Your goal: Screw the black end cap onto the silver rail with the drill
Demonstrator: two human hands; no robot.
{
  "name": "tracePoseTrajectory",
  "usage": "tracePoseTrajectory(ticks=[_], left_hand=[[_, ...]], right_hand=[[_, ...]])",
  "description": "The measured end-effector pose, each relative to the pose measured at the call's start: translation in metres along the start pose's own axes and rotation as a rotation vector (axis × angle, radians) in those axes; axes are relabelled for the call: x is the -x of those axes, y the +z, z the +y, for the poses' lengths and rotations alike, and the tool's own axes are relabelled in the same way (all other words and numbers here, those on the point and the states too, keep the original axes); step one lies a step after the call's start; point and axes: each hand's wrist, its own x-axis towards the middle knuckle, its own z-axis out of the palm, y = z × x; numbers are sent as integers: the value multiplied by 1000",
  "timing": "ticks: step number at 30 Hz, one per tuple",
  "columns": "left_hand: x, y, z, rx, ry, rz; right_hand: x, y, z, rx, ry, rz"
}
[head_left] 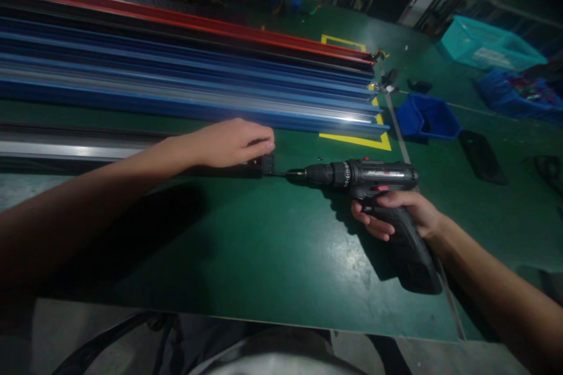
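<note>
My right hand (396,214) is wrapped round the handle of a black cordless drill (382,176), which lies level and points left. The drill's bit reaches the dark end piece (268,164) of a long black and silver metal profile (88,149); whether it sits in a screw I cannot tell. Over that end of the profile rests my left hand (240,143), fingers bent and closed down on it. Its fingertips touch the profile near the end piece, and the palm side is hidden.
Several blue profiles (220,94) and a red one (220,26) lie behind on the green table (272,246). To the right are a blue bin (426,117), a dark flat phone-like object (482,156), a teal basket (490,47) and a blue tray (519,94) of small parts.
</note>
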Motion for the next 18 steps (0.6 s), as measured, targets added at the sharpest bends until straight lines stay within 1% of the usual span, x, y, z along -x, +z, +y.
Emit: tracePoseTrajectory(ticks=[10, 18], left_hand=[[0, -1, 2, -16, 1, 3], [0, -1, 0, -4, 4, -2]], right_hand=[[0, 0, 0, -16, -13, -18], [0, -3, 1, -25, -7, -27]])
